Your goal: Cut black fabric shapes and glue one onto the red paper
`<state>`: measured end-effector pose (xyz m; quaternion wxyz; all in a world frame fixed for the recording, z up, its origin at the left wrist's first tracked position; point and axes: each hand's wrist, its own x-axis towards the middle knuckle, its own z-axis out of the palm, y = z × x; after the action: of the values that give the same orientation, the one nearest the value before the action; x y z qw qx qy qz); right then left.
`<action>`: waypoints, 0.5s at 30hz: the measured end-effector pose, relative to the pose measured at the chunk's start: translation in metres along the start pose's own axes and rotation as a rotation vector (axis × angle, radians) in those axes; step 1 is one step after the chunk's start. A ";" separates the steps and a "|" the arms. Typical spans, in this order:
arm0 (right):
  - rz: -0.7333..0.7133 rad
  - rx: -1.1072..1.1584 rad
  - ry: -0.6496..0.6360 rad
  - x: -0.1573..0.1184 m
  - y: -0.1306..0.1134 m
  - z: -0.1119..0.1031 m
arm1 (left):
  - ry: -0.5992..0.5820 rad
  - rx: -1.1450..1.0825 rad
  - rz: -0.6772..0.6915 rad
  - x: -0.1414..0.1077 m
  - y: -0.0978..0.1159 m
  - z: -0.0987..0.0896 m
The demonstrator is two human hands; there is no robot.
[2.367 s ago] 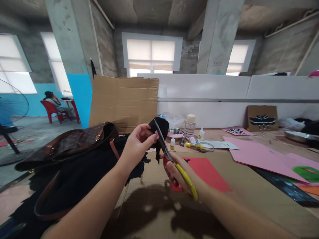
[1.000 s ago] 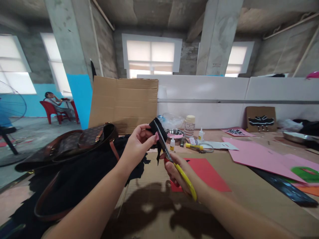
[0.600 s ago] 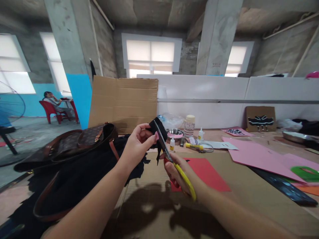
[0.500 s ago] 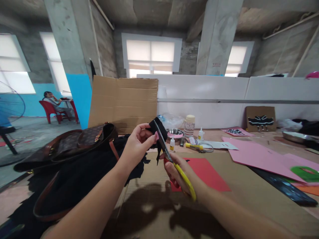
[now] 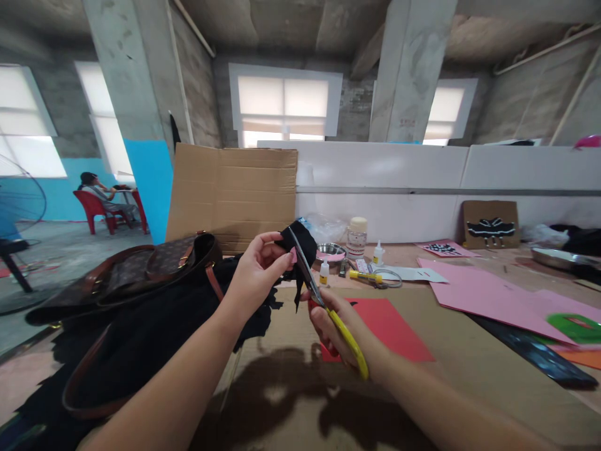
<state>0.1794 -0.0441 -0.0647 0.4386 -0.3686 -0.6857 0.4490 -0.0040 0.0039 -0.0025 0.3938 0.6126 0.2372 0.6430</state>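
Between the thumb and fingers of my left hand [image 5: 260, 266] a piece of black cloth [image 5: 306, 241] is pinched, together with a small pink piece [image 5: 293, 255]. My right hand [image 5: 335, 326] is closed round the yellow and red handles of a pair of scissors [image 5: 307, 275]. The scissor blades point up and away, lying against the black cloth right beside the pink piece. A narrow strip of the cloth hangs down left of the blades. Below and behind my right hand, a red sheet [image 5: 389, 329] lies on the cardboard [image 5: 451, 388].
At left, a brown handbag [image 5: 154, 269] lies among black cloth [image 5: 164, 338]. Behind my hands are glue bottles [image 5: 324, 274], a metal bowl [image 5: 331, 252], a jar [image 5: 357, 237] and a yellow tool [image 5: 366, 276]. Pink sheets [image 5: 488, 294] lie right. A cardboard panel [image 5: 235, 194] stands behind; a person [image 5: 101, 191] sits far left.
The black cloth has spread a little to the right behind the blades. My hands and the scissors stay nearly in place. The seated person's head has turned.
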 end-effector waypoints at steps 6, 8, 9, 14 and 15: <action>-0.063 -0.015 -0.061 0.002 0.007 -0.001 | 0.008 0.019 0.002 0.000 -0.001 -0.001; -0.106 -0.042 -0.079 0.002 0.004 -0.002 | 0.007 0.021 0.004 0.000 -0.001 -0.001; -0.125 -0.054 -0.084 0.001 0.002 -0.002 | 0.004 0.020 0.004 0.000 -0.001 -0.001; -0.127 -0.077 -0.069 0.000 -0.005 -0.002 | -0.014 -0.001 0.005 -0.001 -0.003 0.000; -0.123 -0.078 -0.063 0.000 -0.004 -0.002 | -0.017 -0.006 0.006 -0.001 -0.003 0.000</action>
<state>0.1811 -0.0448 -0.0600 0.4289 -0.3284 -0.7374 0.4056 -0.0034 0.0046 -0.0054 0.3957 0.6176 0.2300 0.6396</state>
